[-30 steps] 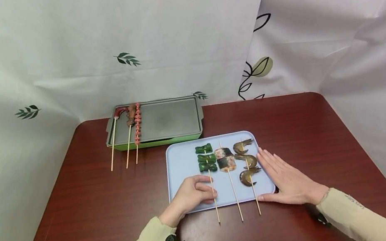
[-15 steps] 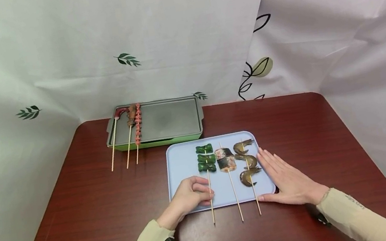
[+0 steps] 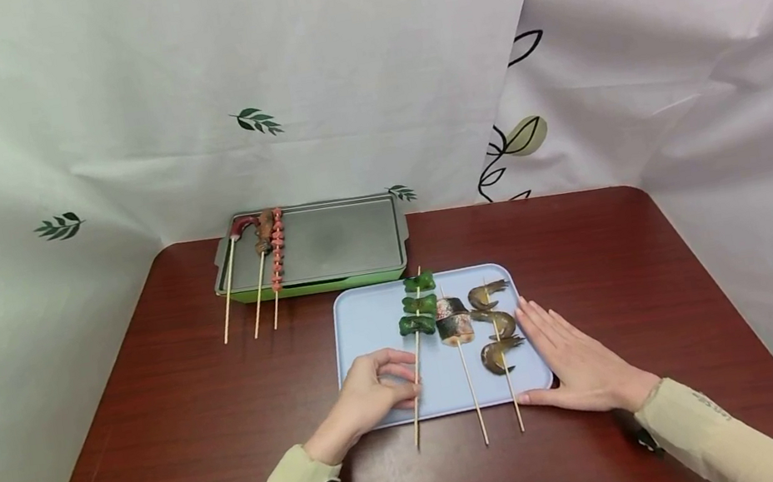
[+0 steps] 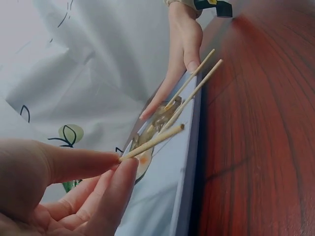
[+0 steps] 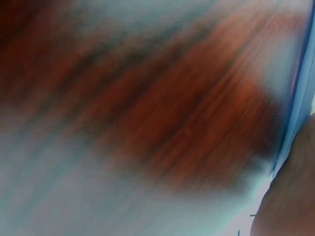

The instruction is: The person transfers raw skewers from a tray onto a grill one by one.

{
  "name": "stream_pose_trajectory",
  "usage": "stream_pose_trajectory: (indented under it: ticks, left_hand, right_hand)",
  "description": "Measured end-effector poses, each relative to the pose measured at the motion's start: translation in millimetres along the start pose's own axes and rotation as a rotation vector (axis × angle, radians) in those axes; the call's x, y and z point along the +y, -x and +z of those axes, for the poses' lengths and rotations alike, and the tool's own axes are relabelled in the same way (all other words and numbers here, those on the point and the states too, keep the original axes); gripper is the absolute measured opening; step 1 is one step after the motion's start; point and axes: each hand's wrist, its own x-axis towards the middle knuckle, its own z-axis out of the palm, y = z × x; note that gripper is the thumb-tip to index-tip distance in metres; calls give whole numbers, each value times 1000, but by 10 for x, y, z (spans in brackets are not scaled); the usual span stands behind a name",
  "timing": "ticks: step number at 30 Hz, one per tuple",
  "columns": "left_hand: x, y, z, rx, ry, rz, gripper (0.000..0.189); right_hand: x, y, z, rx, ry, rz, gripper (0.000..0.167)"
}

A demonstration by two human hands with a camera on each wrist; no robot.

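My left hand (image 3: 372,391) pinches the stick of a skewer of green pepper pieces (image 3: 418,325) between thumb and fingertips. That skewer slants over the pale blue tray (image 3: 361,321), its top leaning right and overlapping the tray's far rim. In the left wrist view the pinched stick (image 4: 162,137) juts out past the fingertips. Beside it on the tray lie a skewer of dark-skinned fish chunks (image 3: 454,323) and a shrimp skewer (image 3: 495,325), their stick ends over the near rim. My right hand (image 3: 580,362) rests with straight fingers along the tray's right edge.
Behind the tray to the left stands a grey grill pan (image 3: 341,240) with a green base. On its left side lie a skewer with a dark red piece (image 3: 242,226), a brown meat skewer (image 3: 264,231) and a pink-red beaded skewer (image 3: 277,250). White cloth (image 3: 340,46) encloses the table.
My left hand has drawn the green pepper skewer's stick leftward, and its top has swung right and farther from me, so it now slants. The right hand has stayed in place.
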Motion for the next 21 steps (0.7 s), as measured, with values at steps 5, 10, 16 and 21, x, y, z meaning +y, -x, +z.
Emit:
stream_pose_trajectory:
  ticks: [5,10,16,21]
  left_hand:
    - [93,8,-45,3,-15,27,40]
    - [245,-5,-134,55,-64,81,42]
    - [514,-57,-360,175,-146,125,42]
    - [713,-109,-594,254,-197,147,42]
  right_hand:
    - [4,1,0,4,-2,-1,118]
    - [10,4,1,9,2,-5,118]
    - [9,3,6,14,3,-9,118]
    - [-3,0,-4,10,3,-8,118]
